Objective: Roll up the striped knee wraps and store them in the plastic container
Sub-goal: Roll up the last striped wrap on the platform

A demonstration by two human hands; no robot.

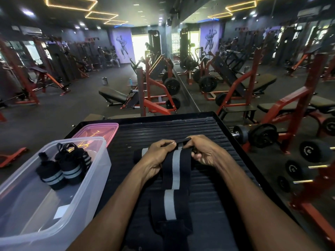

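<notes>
A black knee wrap with a grey stripe [175, 171] lies lengthwise on the ribbed black platform [208, 131], its near end hanging towards me. My left hand [159, 156] and my right hand [203, 151] both grip its far end, fingers pinching the black strap loop between them. At the left stands the clear plastic container [87, 189], open, with two rolled striped wraps [63, 167] standing inside at its far end.
A pink lid [101, 129] lies behind the container on the platform. Dumbbells [261, 134] sit on a rack to the right. Red benches, weight plates and a wall mirror fill the gym floor beyond the platform's far edge.
</notes>
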